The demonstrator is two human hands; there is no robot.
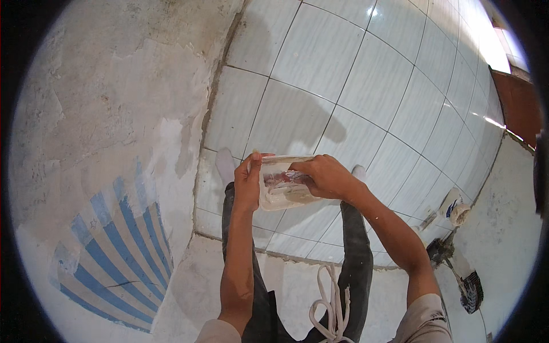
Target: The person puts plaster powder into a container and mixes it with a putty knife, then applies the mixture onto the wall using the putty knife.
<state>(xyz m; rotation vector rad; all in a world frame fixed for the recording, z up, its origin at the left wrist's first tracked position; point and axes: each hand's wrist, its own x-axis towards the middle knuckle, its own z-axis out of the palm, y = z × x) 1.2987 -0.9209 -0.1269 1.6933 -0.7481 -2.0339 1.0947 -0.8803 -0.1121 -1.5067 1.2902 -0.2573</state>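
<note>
A shallow off-white tray (286,201), smeared with pale paste, is held above the tiled floor between my legs. My left hand (248,183) grips its left edge, fingers wrapped round it. My right hand (329,176) reaches over the tray's right part with curled fingers on a reddish, white-smeared tool (277,178); the tool's exact shape is partly hidden by the hand and paste.
Pale tiles (297,120) meet a patchy plastered wall (103,86) painted with blue stripes (111,263) at left. At right lie a white container (458,214) and dark objects (470,290) along the pale wall. A brown panel (509,100) stands beyond.
</note>
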